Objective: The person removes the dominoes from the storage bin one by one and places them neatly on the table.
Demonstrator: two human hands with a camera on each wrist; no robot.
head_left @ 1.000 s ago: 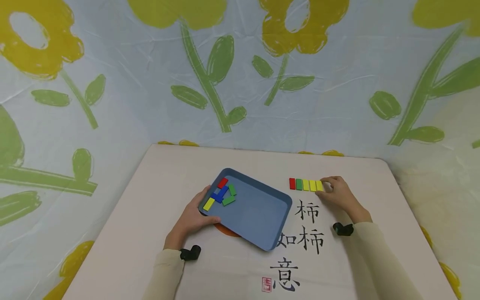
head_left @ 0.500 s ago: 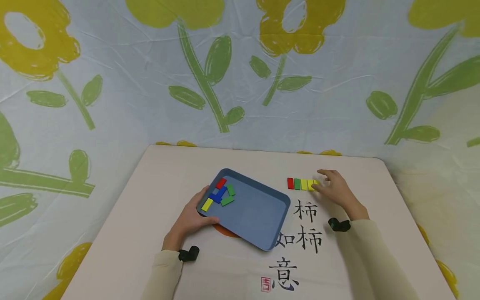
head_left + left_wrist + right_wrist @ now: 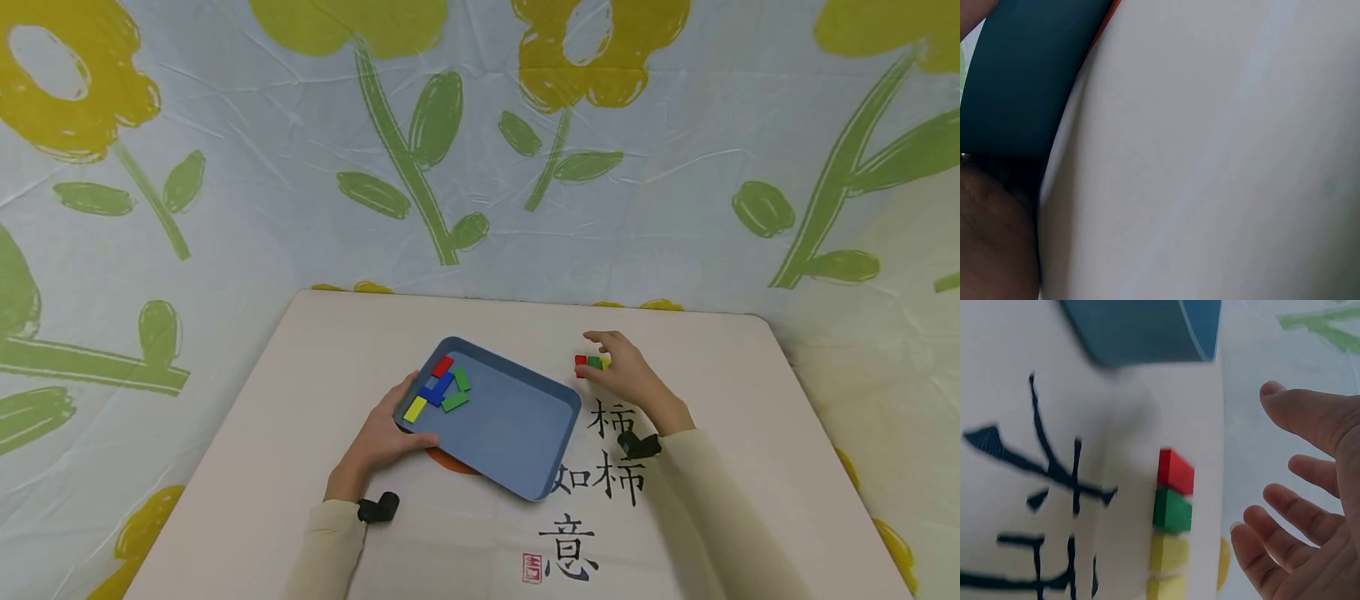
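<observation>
A blue rectangular tray [image 3: 510,425] lies at an angle, and my left hand [image 3: 382,432] grips its left corner with the thumb along the near rim. Several small blocks sit at its left end, among them a red block [image 3: 442,367], a yellow block [image 3: 415,409], blue ones and green ones. To the right of the tray stands a row of blocks: a red block [image 3: 1175,473], a green block [image 3: 1172,510] and yellow blocks [image 3: 1169,553]. My right hand [image 3: 633,375] hovers over that row with fingers apart, holding nothing; in the head view it hides the right-hand yellow blocks.
The pale table [image 3: 352,333] carries black brush characters [image 3: 570,550] and a red seal print [image 3: 532,568], with an orange print partly under the tray. Flowered cloth [image 3: 300,167] hangs behind the table and at both sides.
My right hand has come away from the right end of the block row and moved left over it. My left hand and the tray stay in place.
</observation>
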